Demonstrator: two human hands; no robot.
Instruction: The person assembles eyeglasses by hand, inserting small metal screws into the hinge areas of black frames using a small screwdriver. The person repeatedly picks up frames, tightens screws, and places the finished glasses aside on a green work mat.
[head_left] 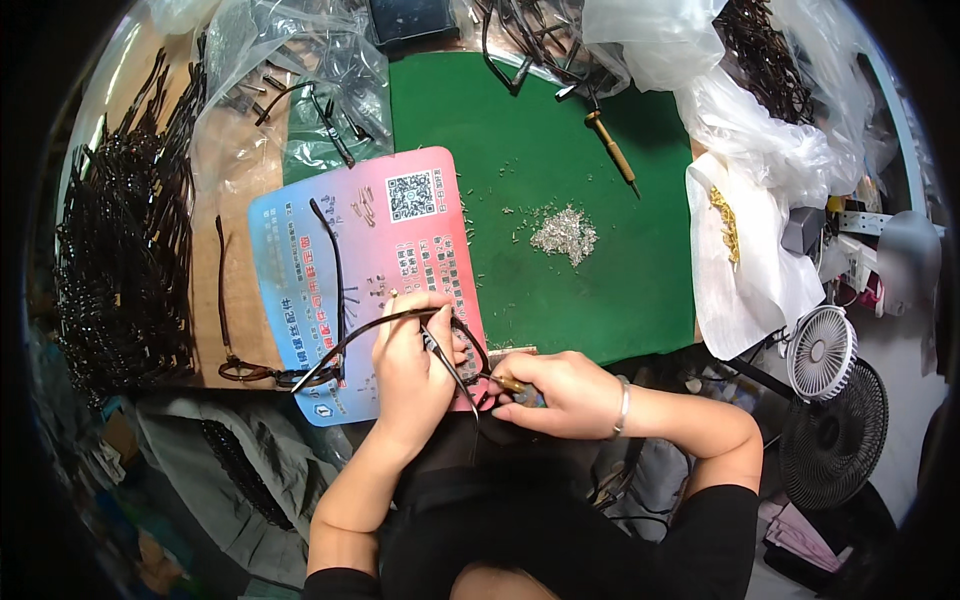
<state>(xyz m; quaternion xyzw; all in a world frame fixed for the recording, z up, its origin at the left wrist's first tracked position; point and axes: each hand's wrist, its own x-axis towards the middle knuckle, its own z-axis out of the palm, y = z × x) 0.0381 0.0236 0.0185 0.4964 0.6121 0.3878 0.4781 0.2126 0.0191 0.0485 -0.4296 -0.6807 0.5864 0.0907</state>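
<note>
My left hand (412, 368) is closed around a pair of dark eyeglasses (362, 328), low over the front edge of the pink and blue printed mat (440, 160). One thin curved temple of the glasses reaches out to the left. In my right hand (575, 396) is a small screwdriver with a brass-coloured handle (513, 384). Its tip points left, at the glasses beside my left fingers; the exact contact is too small to make out. Another pair of eyeglasses (245, 372), brown-rimmed with its temples unfolded, lies to the left, partly over the mat.
A heap of tiny silver screws (565, 236) lies on the green work surface (620, 290). Behind it is another brass-handled screwdriver (612, 148). Dark temples (125, 240) are piled far left. Gold-coloured small parts (724, 225) rest on white sheeting (735, 310). A white fan (822, 352) stands right.
</note>
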